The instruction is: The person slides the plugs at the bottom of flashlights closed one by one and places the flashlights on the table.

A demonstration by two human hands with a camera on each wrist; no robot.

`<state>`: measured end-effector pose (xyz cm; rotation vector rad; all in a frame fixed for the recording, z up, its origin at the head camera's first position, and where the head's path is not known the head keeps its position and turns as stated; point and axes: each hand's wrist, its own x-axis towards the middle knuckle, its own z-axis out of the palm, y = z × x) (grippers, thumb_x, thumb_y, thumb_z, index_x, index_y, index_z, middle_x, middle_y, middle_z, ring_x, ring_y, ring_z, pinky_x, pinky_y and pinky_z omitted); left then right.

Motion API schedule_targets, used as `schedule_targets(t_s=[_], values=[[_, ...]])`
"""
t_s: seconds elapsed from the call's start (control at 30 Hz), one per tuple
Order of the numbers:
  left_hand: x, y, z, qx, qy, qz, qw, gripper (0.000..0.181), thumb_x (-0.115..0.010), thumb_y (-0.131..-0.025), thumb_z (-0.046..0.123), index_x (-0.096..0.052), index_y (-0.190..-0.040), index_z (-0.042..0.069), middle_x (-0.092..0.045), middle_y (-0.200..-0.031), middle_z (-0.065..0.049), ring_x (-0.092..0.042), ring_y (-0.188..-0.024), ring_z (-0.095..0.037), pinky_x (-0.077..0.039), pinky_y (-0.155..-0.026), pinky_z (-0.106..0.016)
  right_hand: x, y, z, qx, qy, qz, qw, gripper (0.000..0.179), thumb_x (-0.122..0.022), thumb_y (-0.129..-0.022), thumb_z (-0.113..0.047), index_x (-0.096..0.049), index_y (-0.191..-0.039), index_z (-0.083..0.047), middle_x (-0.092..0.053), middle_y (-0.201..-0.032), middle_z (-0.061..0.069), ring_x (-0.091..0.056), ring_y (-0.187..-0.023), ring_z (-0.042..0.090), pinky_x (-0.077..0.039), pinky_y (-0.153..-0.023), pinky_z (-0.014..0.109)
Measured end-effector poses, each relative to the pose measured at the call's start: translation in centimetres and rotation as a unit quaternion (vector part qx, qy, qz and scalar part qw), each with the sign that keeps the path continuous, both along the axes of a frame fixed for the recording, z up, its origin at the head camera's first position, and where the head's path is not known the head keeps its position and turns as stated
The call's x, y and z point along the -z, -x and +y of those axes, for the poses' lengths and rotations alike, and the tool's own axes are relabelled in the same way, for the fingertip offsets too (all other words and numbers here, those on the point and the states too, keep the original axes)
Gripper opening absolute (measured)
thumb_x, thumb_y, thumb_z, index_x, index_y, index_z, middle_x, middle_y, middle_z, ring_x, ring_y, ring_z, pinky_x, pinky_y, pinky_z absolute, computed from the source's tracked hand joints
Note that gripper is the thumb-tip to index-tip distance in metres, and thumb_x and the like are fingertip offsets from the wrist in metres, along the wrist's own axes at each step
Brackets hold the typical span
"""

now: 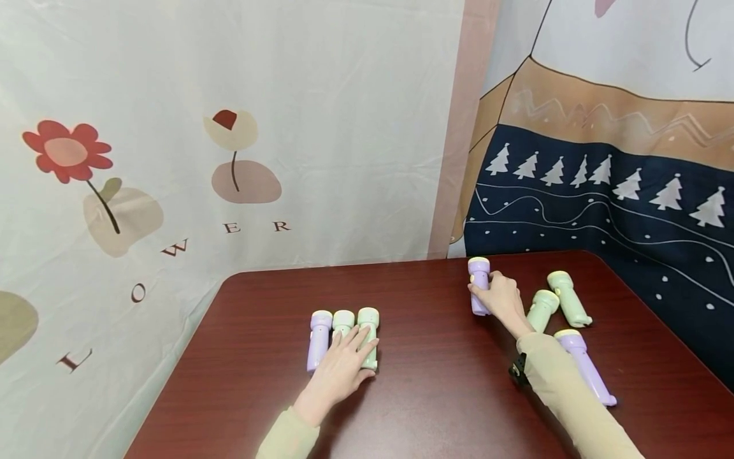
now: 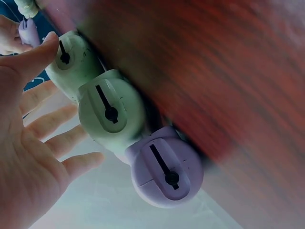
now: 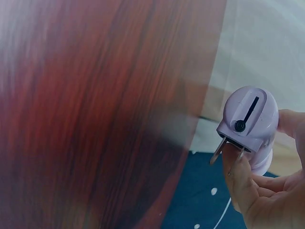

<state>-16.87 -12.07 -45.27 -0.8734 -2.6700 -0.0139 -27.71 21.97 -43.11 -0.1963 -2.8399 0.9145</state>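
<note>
The head view looks forward and down over the surface (image 1: 424,395); each wrist view, close and tilted, shares part.

a dark reddish-brown desk (image 1: 424,382) with rounded far corners spreads across the lower part of the head view, its streaked wood grain clear in the right wrist view and a soft sheen lying near the front. behind it hangs a pale, lightly creased cloth (image 1: 367,127), printed with a red flower (image 1: 65,152), a cream and dark red bloom (image 1: 243,131) and brown letters (image 1: 229,227) in a rising curve. a dusty pink band (image 1: 463,115) edges it. to the right, a second cloth (image 1: 573,239) shows white, tan and navy, with pale trees (image 1: 628,186), dots and wavy lines.
</note>
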Motion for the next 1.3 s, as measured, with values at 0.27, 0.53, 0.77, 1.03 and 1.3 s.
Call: schedule_targets(t_s=[0.27,0.53,0.77,1.03,1.3], values=[[0.0,0.0,0.0,-0.002,-0.003,-0.001,1.0000,0.054,-0.074,-0.077,0.038,-0.061,-0.123,0.014,-0.057,-0.135,-0.010,-0.054,-0.124,-0.031,-0.044,-0.099,-0.054,-0.4,-1.1,-1.7,-0.012,0.020,-0.006,0.9997,0.065,-0.062,-0.086,-0.038,-0.047,-0.127,0.011,-0.059,-0.116,0.032,-0.062,-0.091,0.038,-0.055,-0.079,0.050],[-0.2,-0.2,0.2,-0.002,-0.006,-0.006,1.0000,0.053,-0.073,-0.078,0.038,-0.061,-0.124,0.014,-0.056,-0.136,-0.011,-0.054,-0.125,-0.032,-0.043,-0.101,-0.053,-0.9,-2.3,-3.1,-0.017,0.023,0.013,0.9995,0.064,-0.064,-0.085,-0.037,-0.049,-0.125,0.010,-0.061,-0.113,0.030,-0.063,-0.088,0.035,-0.056,-0.076,0.048],[-0.4,-0.2,0.4,-0.006,-0.005,-0.010,0.9999,0.053,-0.072,-0.079,0.038,-0.060,-0.125,0.014,-0.056,-0.137,-0.011,-0.053,-0.127,-0.032,-0.042,-0.102,-0.053,-1.1,-2.9,-4.2,-0.022,0.029,0.020,0.9991,0.063,-0.065,-0.085,-0.037,-0.050,-0.124,0.010,-0.062,-0.110,0.029,-0.064,-0.087,0.034,-0.057,-0.074,0.046],[-0.6,-0.4,0.6,-0.005,-0.024,-0.014,0.9996,0.051,-0.071,-0.081,0.036,-0.060,-0.125,0.013,-0.056,-0.136,-0.012,-0.053,-0.126,-0.033,-0.043,-0.101,-0.054,-1.1,-3.7,-5.3,-0.036,0.040,0.017,0.9984,0.063,-0.066,-0.084,-0.035,-0.050,-0.124,0.010,-0.063,-0.110,0.029,-0.064,-0.084,0.031,-0.058,-0.072,0.044],[-0.9,-0.2,1.3,-0.011,-0.044,-0.003,0.9990,0.054,-0.070,-0.082,0.036,-0.056,-0.129,0.012,-0.057,-0.133,-0.011,-0.054,-0.124,-0.033,-0.044,-0.100,-0.051,-1.2,-4.4,-6.6,-0.040,0.051,0.016,0.9978,0.061,-0.068,-0.082,-0.036,-0.052,-0.121,0.009,-0.065,-0.107,0.025,-0.064,-0.083,0.029,-0.057,-0.069,0.041]])
